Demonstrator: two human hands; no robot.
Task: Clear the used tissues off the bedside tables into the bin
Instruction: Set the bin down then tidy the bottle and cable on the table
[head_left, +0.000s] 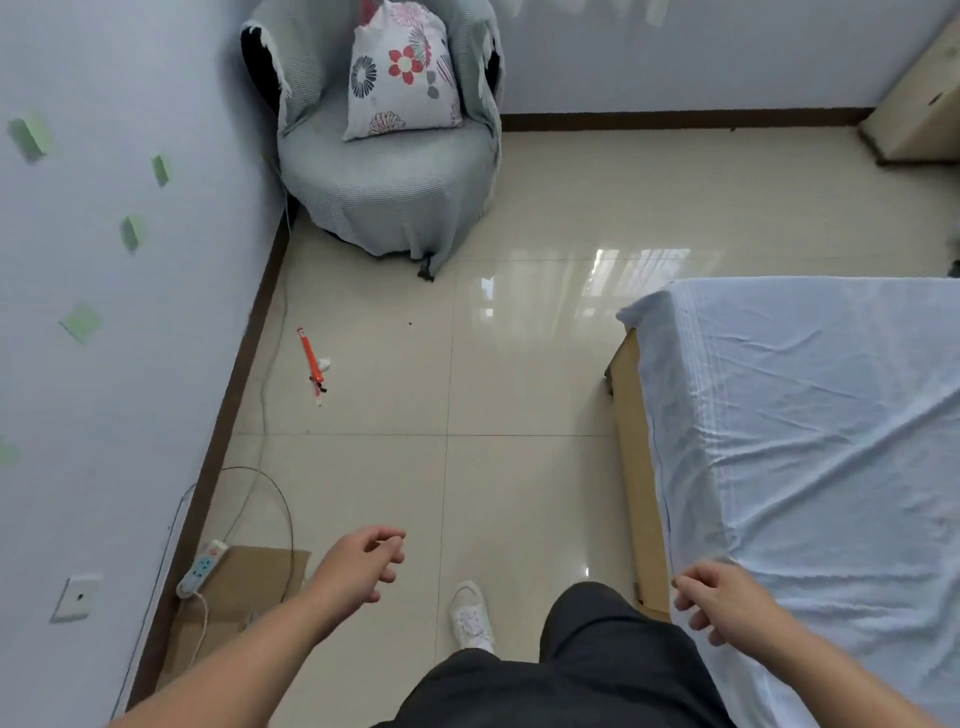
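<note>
beige glossy floor tiles (519, 364) beside a sheeted bed (805, 441); left hand (358, 564) and right hand (719, 603) loosely spread, empty.

- A glossy beige tiled floor (519, 364) runs between a pale wall on the left and a bed (810, 415) at its right edge.
- A round armchair (384, 197) under a grey cover stands in the floor's far left corner.
- An orange stick-like object (310, 366) lies near the left wall, a small white crumpled tissue (324, 364) touching it.
- A flat piece of cardboard (244, 587) rests by the near left edge, a white power strip (200, 569) on its corner, cables (270, 499) looping nearby.
- One white shoe (470, 616) stands on the near tiles.
- A wrinkled light blue sheet (831, 441) covers the bed.
</note>
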